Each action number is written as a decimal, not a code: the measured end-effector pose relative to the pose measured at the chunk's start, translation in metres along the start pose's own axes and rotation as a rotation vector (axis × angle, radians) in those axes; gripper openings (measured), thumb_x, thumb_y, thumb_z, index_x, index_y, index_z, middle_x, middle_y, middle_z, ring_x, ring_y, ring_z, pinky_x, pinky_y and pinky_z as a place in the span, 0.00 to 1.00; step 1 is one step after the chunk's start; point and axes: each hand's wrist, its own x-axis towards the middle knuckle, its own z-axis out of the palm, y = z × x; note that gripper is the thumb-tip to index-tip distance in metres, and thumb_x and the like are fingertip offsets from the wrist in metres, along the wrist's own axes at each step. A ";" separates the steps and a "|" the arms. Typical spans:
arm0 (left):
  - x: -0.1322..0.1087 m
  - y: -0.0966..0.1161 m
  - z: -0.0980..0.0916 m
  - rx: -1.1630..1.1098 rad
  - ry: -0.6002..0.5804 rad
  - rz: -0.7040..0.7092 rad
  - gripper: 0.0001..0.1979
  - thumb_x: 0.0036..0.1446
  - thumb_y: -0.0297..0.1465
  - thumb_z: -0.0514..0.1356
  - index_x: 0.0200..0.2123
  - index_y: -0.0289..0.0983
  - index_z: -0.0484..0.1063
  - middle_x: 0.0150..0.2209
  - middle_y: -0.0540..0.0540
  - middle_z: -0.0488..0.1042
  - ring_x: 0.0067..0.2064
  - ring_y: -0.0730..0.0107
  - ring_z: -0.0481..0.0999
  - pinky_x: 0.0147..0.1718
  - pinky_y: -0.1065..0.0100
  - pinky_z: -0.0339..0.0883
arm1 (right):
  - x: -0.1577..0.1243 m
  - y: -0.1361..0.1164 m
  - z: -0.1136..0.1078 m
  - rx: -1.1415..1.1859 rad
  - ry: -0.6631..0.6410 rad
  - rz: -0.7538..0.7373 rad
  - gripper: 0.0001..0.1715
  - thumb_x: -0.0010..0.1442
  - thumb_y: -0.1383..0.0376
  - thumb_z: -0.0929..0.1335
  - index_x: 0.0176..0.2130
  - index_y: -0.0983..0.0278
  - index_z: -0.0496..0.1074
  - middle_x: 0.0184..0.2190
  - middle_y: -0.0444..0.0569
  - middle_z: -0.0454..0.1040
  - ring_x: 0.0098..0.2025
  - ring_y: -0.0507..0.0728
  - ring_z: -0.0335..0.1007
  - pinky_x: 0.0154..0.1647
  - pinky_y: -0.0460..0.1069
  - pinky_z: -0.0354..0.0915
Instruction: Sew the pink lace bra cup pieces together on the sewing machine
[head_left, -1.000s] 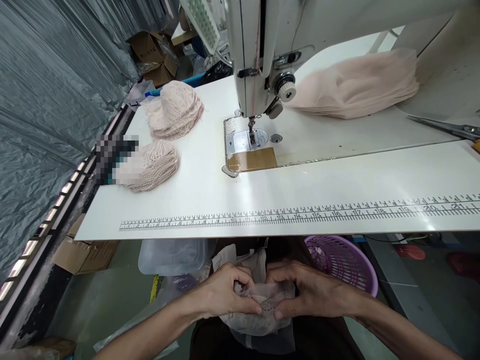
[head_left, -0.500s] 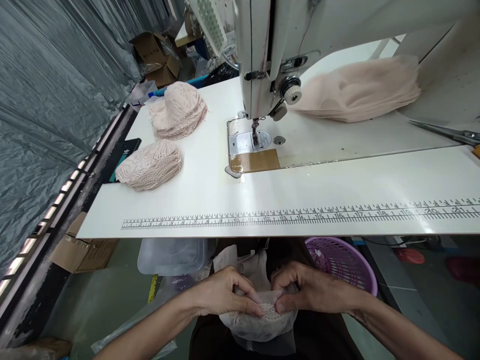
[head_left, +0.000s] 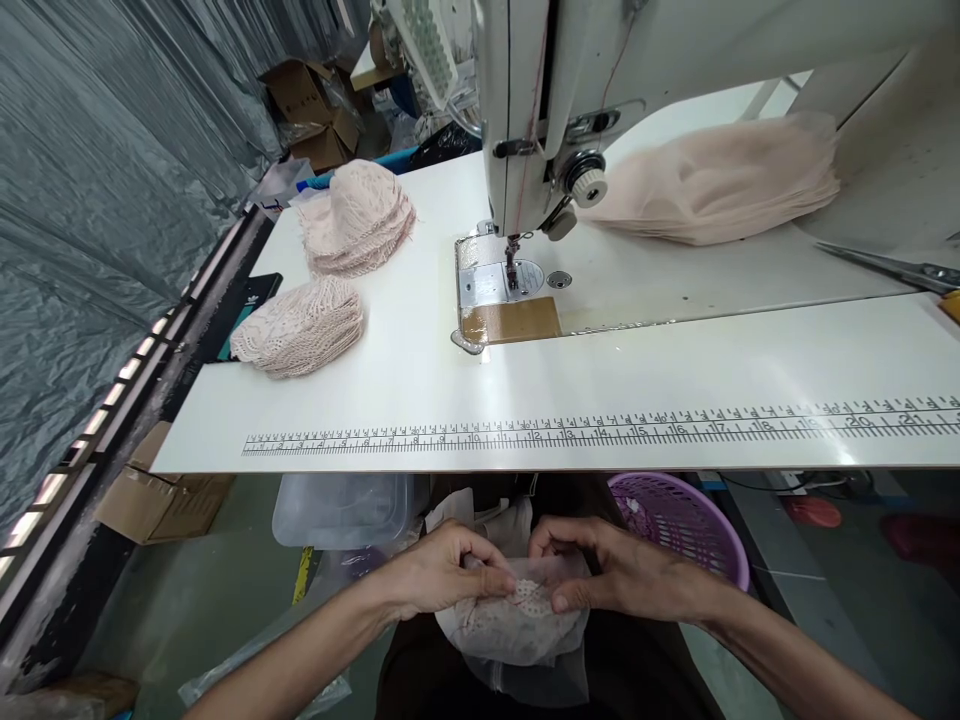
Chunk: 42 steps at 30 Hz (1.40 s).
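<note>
Below the table's front edge, over my lap, both hands pinch a small pale pink lace and mesh fabric piece (head_left: 517,625). My left hand (head_left: 439,575) grips its left side with thumb and fingers closed. My right hand (head_left: 611,575) pinches its right side. More pale fabric hangs under the piece. The sewing machine (head_left: 540,120) stands on the white table (head_left: 675,370), its needle and presser foot (head_left: 511,270) with nothing under them.
Two stacks of pink lace pieces (head_left: 300,325) (head_left: 360,215) lie at the table's left. A pile of pink mesh (head_left: 720,180) lies behind the machine. Scissors (head_left: 900,265) lie at far right. A purple basket (head_left: 679,520) and clear plastic bin (head_left: 341,510) sit under the table.
My hands have shifted slightly on the fabric piece, working it between the fingers; the piece sits a little flatter. The view has tilted slightly.
</note>
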 end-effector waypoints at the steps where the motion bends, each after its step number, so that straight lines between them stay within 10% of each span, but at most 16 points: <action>1: 0.000 0.000 0.000 0.009 0.002 0.017 0.21 0.46 0.47 0.64 0.28 0.32 0.77 0.21 0.52 0.67 0.24 0.78 0.60 0.25 0.74 0.55 | 0.000 0.001 0.001 -0.006 0.023 -0.007 0.15 0.55 0.54 0.69 0.34 0.63 0.69 0.27 0.40 0.63 0.28 0.50 0.57 0.27 0.44 0.53; 11: -0.001 -0.005 0.000 0.025 0.068 -0.028 0.23 0.36 0.41 0.71 0.34 0.33 0.75 0.18 0.58 0.53 0.21 0.80 0.53 0.21 0.75 0.51 | 0.000 0.016 0.010 -0.240 0.297 -0.034 0.22 0.64 0.51 0.58 0.27 0.63 0.63 0.22 0.40 0.57 0.25 0.50 0.54 0.25 0.45 0.51; 18: 0.001 -0.006 0.004 0.114 0.212 0.058 0.17 0.39 0.37 0.70 0.32 0.35 0.75 0.22 0.55 0.61 0.26 0.77 0.57 0.23 0.76 0.51 | -0.005 -0.003 0.021 -0.340 0.336 -0.149 0.18 0.63 0.53 0.61 0.30 0.61 0.68 0.28 0.44 0.68 0.31 0.54 0.64 0.30 0.46 0.58; 26: -0.002 -0.021 -0.002 0.178 0.144 0.260 0.32 0.50 0.56 0.54 0.36 0.31 0.74 0.25 0.50 0.64 0.26 0.76 0.59 0.24 0.75 0.51 | -0.005 -0.004 0.024 -0.308 0.570 -0.331 0.16 0.64 0.59 0.61 0.27 0.61 0.63 0.30 0.45 0.69 0.31 0.53 0.66 0.32 0.46 0.60; 34: -0.007 0.002 -0.006 0.223 0.213 0.487 0.33 0.49 0.54 0.58 0.50 0.37 0.68 0.48 0.39 0.68 0.49 0.59 0.66 0.49 0.65 0.57 | -0.015 -0.028 0.024 -0.132 0.498 -0.318 0.16 0.65 0.57 0.59 0.29 0.61 0.65 0.29 0.46 0.71 0.31 0.54 0.67 0.32 0.46 0.61; 38: -0.001 0.017 0.005 -0.133 0.000 0.330 0.34 0.36 0.48 0.70 0.44 0.33 0.71 0.34 0.46 0.71 0.36 0.68 0.69 0.36 0.70 0.61 | -0.020 -0.037 0.019 -0.182 0.530 -0.315 0.17 0.65 0.58 0.59 0.29 0.62 0.67 0.28 0.47 0.72 0.30 0.54 0.68 0.30 0.46 0.63; 42: 0.003 0.024 0.015 -0.271 0.048 0.247 0.26 0.32 0.44 0.72 0.26 0.29 0.69 0.21 0.53 0.62 0.25 0.79 0.58 0.24 0.76 0.52 | -0.030 -0.036 0.018 -0.556 0.843 -0.426 0.06 0.63 0.62 0.62 0.37 0.60 0.67 0.35 0.49 0.73 0.36 0.56 0.70 0.35 0.47 0.65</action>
